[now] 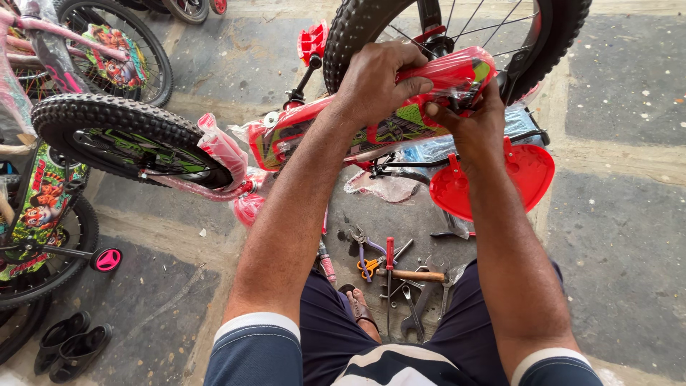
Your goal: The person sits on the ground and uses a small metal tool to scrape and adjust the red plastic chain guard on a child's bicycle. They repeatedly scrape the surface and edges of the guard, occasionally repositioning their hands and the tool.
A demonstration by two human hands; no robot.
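A small red children's bicycle frame [293, 129], wrapped in clear plastic, lies upside down on the stone floor in front of me. My left hand [375, 82] is clamped over its red chain guard [457, 68] near the rear wheel [357, 28]. My right hand [475, 118] pinches the lower edge of the same guard, fingers curled into the plastic wrap. A red plastic seat base [529, 175] sits just below my right wrist.
Pliers, scissors, a red screwdriver, a hammer [418, 274] and spanners lie on the floor between my knees. The front wheel [107, 121] points left. Other colourful children's bikes [43, 200] crowd the left edge, with black sandals [71, 343] below them.
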